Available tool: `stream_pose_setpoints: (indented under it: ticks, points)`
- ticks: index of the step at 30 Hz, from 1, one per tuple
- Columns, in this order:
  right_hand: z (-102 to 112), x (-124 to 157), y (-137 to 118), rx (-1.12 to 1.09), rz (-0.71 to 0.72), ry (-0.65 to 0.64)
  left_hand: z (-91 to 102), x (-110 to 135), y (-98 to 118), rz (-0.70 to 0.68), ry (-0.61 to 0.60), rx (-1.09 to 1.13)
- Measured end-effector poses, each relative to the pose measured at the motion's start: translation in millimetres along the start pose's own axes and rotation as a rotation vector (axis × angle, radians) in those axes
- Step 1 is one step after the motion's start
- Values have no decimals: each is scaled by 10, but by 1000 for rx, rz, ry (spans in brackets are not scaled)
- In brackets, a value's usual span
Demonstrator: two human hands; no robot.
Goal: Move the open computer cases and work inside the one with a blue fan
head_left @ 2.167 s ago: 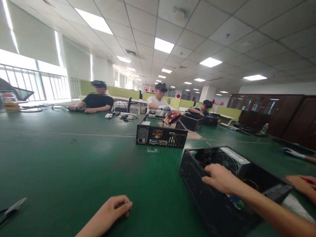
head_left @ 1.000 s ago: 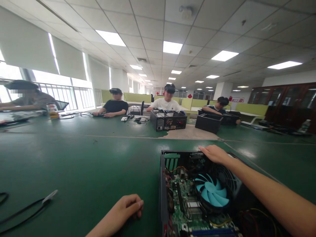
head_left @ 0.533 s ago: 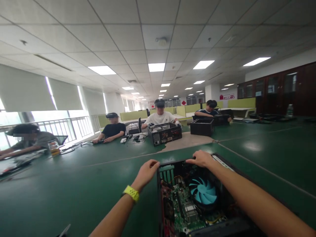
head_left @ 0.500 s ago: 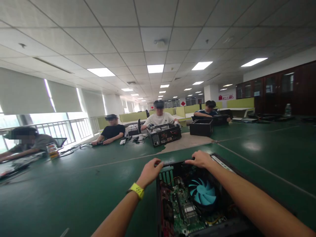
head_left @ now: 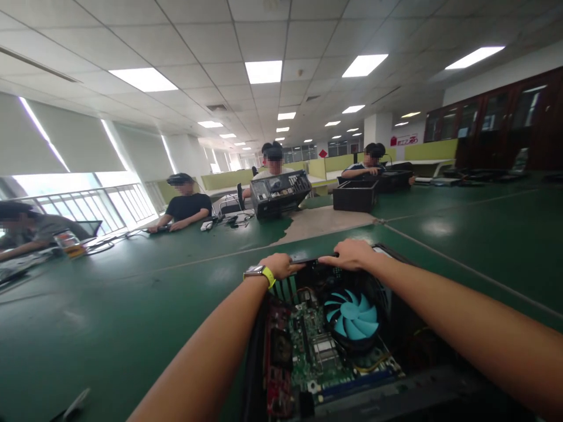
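Note:
An opened black computer case lies in front of me with its inside facing up. My left hand, a yellow-banded watch on its wrist, is closed over the left part of the case's far edge. Further right on that same edge, my right hand grips with the thumb pointing left. Inside, a blue-bladed fan sits above a green motherboard. A red circuit board runs along the left side. Fingertips beyond the far edge are hidden.
The green table has a bare beige patch past the case. Across it, a person holds up another computer case. An open black case stands to its right. Other people sit at left and right. Cables lie at the far side.
Both hands have tightened over the far edge, and the left wrist has turned so the watch face shows. The case has shifted slightly left. Across the table, the other case has been tipped up.

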State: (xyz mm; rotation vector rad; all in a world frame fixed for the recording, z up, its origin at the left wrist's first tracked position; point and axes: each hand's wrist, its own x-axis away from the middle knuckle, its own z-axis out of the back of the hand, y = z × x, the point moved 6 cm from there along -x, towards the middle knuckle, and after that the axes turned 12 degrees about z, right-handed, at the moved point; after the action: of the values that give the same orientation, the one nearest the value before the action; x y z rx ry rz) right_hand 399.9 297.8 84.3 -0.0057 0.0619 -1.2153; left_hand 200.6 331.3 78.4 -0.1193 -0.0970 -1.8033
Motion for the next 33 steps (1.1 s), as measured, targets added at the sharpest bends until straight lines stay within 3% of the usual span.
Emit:
stream_pose_setpoints:
  ticks: [6,13,17,20,27,33]
  points:
    - [40,3,-47,62,-17,-4,-48,-70,10,-49,-101,17]
    - [118,203,-245,142,-53,80,49,229,-41,15,67,35]
    - [133,275,-287,158,-81,82,88,296,-38,-15,86,42]
    - [103,247,-410,149,-93,60,118,302,-155,-29,75,47]
    - [5,-161,-793,63,-46,-54,1,328,-717,24,-109,101]
    - [-50,-342,-710,-12,36,-161,-121,210,-740,56,-263,141]
